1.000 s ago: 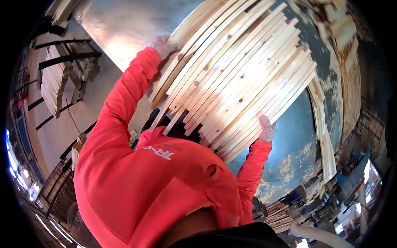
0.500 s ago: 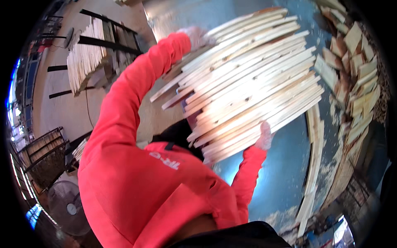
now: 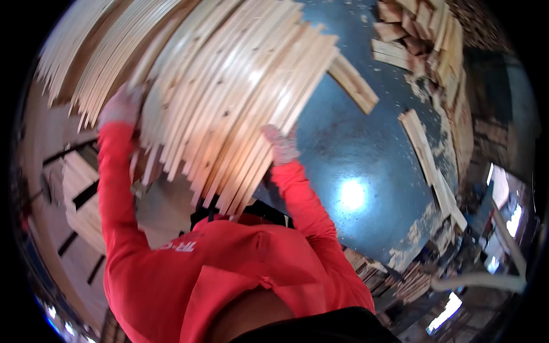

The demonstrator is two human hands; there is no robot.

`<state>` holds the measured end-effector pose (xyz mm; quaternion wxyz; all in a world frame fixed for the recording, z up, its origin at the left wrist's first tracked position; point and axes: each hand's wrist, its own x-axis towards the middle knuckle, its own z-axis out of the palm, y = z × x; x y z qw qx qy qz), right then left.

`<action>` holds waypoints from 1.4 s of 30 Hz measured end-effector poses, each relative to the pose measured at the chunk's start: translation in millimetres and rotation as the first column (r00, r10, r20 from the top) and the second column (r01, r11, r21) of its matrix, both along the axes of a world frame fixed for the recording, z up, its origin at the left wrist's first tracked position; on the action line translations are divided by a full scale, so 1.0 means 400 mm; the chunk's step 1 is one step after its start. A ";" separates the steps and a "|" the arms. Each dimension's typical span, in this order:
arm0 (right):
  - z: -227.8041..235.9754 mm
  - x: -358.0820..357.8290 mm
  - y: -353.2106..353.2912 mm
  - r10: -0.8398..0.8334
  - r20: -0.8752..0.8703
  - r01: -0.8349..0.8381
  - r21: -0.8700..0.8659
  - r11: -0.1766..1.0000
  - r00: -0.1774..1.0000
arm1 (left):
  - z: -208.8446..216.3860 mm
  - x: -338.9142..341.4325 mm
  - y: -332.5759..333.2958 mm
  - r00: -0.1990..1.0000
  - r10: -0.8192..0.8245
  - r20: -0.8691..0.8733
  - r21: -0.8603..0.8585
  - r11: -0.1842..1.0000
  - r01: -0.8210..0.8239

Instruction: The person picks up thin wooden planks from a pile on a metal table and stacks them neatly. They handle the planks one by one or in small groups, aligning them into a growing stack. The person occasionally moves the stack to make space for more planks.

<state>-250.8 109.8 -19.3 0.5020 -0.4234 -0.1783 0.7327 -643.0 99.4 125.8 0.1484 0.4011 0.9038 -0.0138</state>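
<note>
A wide layer of pale wooden strips (image 3: 223,97) lies side by side between my hands, their near ends uneven and close to my chest. My left hand (image 3: 120,106), in a light glove, grips the layer's left edge and is somewhat blurred. On the right edge, my right hand (image 3: 282,144), also gloved, is closed against the outermost strip with its thumb over the top; its other fingers are partly hidden. The strips reach over the edge of a blue-grey tabletop (image 3: 343,154).
More rows of strips (image 3: 120,51) stand at the upper left. A short board (image 3: 354,86) lies just right of the layer, and a longer board (image 3: 420,143) lies farther right among sawdust. Offcuts (image 3: 400,28) are heaped at the far right. A rack with black bars (image 3: 86,194) stands at the left.
My body and view have turned to the left. The layer of strips has moved left over the tabletop with both hands on it, and the rows of strips have come into view beside it.
</note>
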 end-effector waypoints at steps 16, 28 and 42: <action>0.285 0.193 0.482 -0.159 0.799 -0.802 -0.525 0.285 -0.580 | -0.132 0.814 0.027 -0.261 -0.331 0.907 0.409 0.842 0.353; 0.164 0.577 0.770 0.029 0.851 -0.730 -0.466 0.500 -0.524 | -0.334 0.842 -0.051 -0.247 0.078 0.966 -0.231 0.688 -0.688; 0.184 0.381 0.829 -0.241 0.770 -0.763 -0.436 0.477 -0.590 | -0.176 0.848 -0.122 0.851 -0.373 0.369 0.498 0.853 0.158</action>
